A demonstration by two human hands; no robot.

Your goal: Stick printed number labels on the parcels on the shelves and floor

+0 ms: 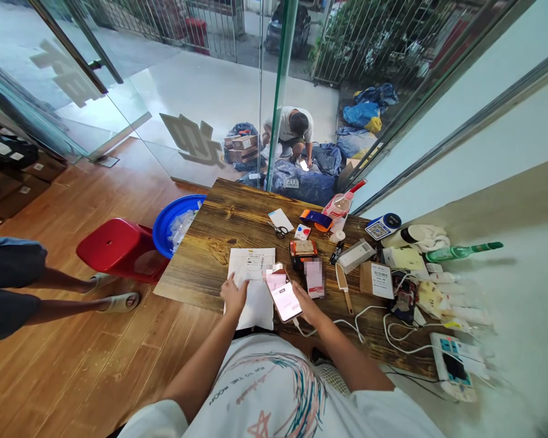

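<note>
My right hand (305,304) grips a smartphone (285,299) by its right side, its screen lit and facing up. A white charging cable (307,333) runs from the phone's lower end. Spread fingers of my left hand (234,294) rest on a white mailing packet (259,307) with a printed label, which lies at the table's near edge. Just right of the phone are a pink-and-white slip (315,278) and a black-and-orange device (298,255), possibly a label printer. A knife (344,287) with a wooden handle lies farther right.
The wooden table (201,261) also bears scissors (281,232), a pink bottle (338,205), a tape dispenser (317,219), a small box (357,255) and a green bottle (461,252). A red stool (114,246) and blue tub (162,228) stand left. Someone's legs (68,289) are nearby; another person (292,129) crouches beyond the glass.
</note>
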